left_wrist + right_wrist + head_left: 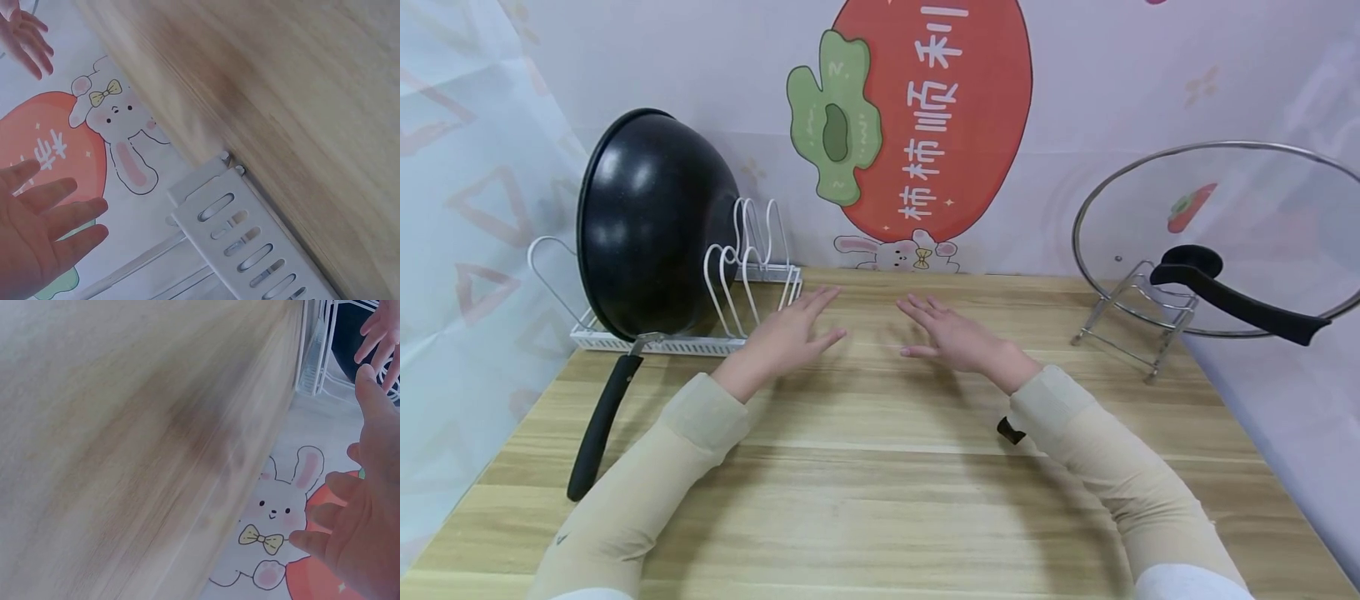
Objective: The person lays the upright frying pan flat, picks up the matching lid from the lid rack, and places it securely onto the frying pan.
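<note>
My left hand (785,337) hovers over the wooden table with its fingers extended, holding nothing. It is nearest to the white dish rack (760,271), just to its left. In that rack a black wok (662,217) stands on its side, its black handle (604,429) pointing toward me. My right hand (958,337) is likewise held out above the table, fingers spread and nothing in them. Farther right, a glass lid (1262,208) with a black handle leans upright in a small wire stand (1138,321). The left wrist view shows the rack's slotted end (250,237) beside the hand.
The wooden table (880,500) spreads between and in front of both arms. A small black object (1011,431) shows beside the right sleeve, mostly hidden by it. Behind the table hangs a white backdrop with a red persimmon print (955,108).
</note>
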`<state>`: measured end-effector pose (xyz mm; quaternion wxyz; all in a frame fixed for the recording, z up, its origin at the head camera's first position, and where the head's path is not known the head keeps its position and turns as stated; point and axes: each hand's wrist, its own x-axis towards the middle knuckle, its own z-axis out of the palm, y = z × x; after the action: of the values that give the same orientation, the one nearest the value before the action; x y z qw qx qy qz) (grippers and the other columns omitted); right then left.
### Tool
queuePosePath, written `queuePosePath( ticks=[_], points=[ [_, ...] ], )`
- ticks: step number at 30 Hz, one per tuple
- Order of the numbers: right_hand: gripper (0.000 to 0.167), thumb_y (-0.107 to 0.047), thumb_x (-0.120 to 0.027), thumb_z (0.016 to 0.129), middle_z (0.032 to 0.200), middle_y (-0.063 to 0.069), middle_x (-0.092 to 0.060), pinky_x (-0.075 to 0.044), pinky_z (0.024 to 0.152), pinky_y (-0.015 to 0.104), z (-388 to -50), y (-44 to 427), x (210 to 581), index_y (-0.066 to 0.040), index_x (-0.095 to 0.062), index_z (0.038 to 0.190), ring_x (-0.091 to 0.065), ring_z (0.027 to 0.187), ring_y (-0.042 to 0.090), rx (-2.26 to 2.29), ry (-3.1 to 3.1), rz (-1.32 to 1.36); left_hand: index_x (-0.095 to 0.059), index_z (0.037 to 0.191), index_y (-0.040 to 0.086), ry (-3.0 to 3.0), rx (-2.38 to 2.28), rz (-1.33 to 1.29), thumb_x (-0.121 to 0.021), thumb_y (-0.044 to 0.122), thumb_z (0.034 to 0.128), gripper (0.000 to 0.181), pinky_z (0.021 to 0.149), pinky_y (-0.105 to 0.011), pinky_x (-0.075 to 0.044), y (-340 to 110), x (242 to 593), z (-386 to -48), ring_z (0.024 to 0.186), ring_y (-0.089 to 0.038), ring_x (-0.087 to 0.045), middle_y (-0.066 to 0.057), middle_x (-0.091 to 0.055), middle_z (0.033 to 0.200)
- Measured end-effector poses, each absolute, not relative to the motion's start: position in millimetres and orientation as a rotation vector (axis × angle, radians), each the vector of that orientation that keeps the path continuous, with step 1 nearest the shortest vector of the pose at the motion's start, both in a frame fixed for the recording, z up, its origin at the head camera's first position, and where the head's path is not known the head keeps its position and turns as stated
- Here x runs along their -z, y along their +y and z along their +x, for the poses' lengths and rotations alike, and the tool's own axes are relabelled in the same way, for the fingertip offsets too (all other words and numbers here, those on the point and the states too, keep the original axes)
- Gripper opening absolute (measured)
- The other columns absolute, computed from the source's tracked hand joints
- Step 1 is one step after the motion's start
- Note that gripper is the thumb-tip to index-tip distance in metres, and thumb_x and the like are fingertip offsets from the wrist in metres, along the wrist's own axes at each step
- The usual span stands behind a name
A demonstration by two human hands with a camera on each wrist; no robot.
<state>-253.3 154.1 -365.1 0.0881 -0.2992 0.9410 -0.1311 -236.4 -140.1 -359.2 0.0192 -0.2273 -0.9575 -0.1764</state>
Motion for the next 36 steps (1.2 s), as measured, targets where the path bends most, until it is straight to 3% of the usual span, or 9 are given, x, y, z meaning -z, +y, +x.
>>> queuePosePath(
  ticks=[21,36],
  points=[
    [0.083,-0.046,-0.065,0.1,0.17,0.006,-0.016,-0.024,0.12,0.055,-251.3,147.2,362.9,-0.019,-0.021,0.165,-0.012,0.155,0.032,0.594,2.75,-0.873,-0.038,0.159,0.017,-2.818,0.728,-0.657,-0.059,0.039,0.1041,0.062,0.112,-0.055,-0.038,-152.6,353.2,-221.0,0.136,-0.04,-0.049,-0.014,-0.047,0.155],
    [0.08,-0.042,-0.069,0.099,0.166,0.005,-0.03,-0.028,0.12,0.049,-252.0,126.7,366.3,-0.019,-0.028,0.163,-0.03,0.151,0.027,0.704,2.71,-0.895,-0.05,0.151,0.012,-2.692,0.754,-0.626,-0.061,0.033,0.1039,0.053,0.106,-0.056,-0.044,-172.3,348.0,-207.4,0.128,-0.041,-0.056,-0.018,-0.055,0.147]
  ],
)
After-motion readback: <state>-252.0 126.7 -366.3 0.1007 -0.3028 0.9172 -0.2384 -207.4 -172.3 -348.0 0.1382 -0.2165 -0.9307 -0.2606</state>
